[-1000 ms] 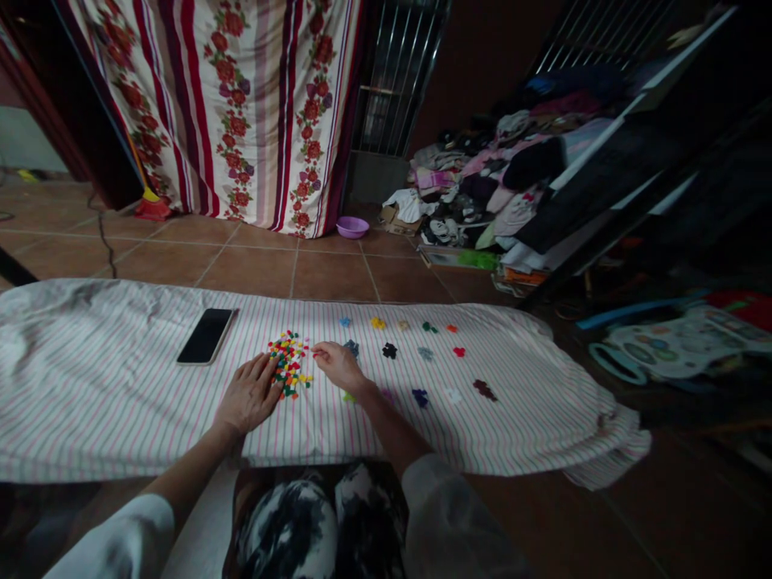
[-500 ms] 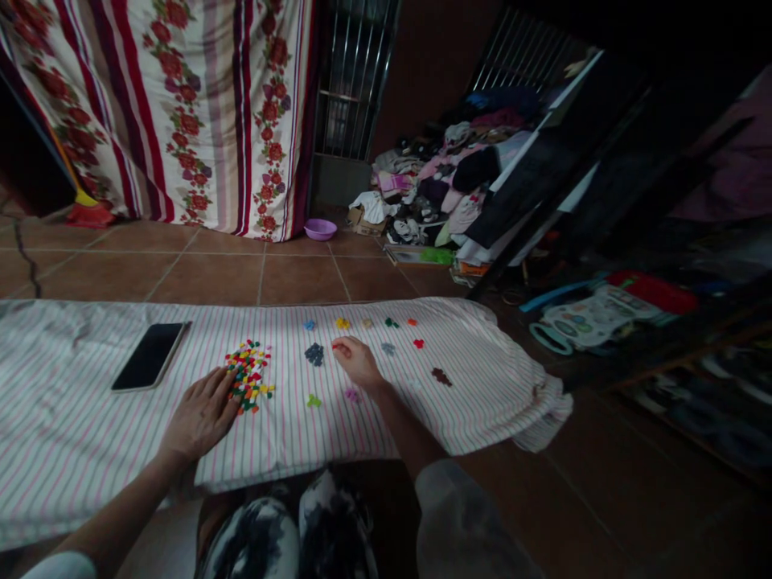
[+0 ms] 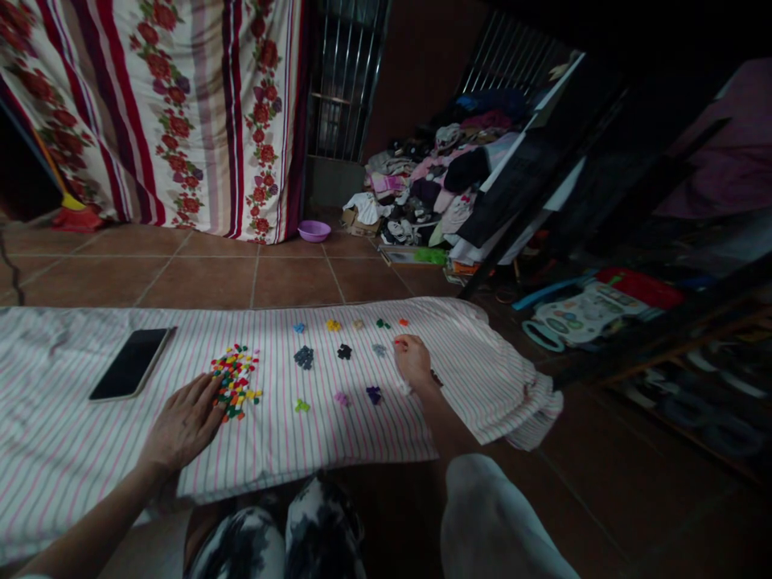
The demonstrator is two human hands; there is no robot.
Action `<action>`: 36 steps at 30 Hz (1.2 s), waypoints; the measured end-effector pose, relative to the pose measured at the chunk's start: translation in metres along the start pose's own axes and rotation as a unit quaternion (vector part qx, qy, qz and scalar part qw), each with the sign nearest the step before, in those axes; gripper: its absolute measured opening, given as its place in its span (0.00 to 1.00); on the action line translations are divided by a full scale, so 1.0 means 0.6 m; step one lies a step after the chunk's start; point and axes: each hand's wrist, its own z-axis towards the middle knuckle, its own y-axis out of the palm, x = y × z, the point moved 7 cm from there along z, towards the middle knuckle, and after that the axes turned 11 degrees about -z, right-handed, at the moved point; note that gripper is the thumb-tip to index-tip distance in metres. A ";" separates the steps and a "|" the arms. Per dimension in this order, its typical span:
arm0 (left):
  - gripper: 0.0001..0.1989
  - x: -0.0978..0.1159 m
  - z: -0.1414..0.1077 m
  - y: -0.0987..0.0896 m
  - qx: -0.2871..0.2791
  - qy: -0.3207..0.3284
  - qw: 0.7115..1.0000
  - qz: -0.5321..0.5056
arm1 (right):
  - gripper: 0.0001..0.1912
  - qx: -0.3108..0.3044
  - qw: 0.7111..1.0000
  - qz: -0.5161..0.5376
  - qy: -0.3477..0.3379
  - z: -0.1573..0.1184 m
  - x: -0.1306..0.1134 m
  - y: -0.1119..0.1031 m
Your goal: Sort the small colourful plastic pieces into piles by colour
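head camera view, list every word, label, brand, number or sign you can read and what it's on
No text can be read.
Smartphone: dark screen, no lettering visible.
Cardboard box: any print is too small.
White plastic panel with round patches: any markings are too blurred.

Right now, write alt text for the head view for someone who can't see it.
A person's right hand pinches what looks like a red piece near single-color piles on a striped cloth; the left hand rests against a multicolored heap. A phone lies farther left.
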 end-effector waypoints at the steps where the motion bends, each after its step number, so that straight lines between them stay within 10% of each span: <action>1: 0.18 -0.001 0.000 0.000 -0.001 -0.003 1.000 0.002 | 0.12 0.006 1.000 -0.013 0.000 0.003 0.012 -0.002; 36: 0.21 -0.001 0.004 0.000 -0.002 -0.025 1.000 -0.008 | 0.23 -0.117 0.985 -0.128 -0.014 0.057 0.092 0.046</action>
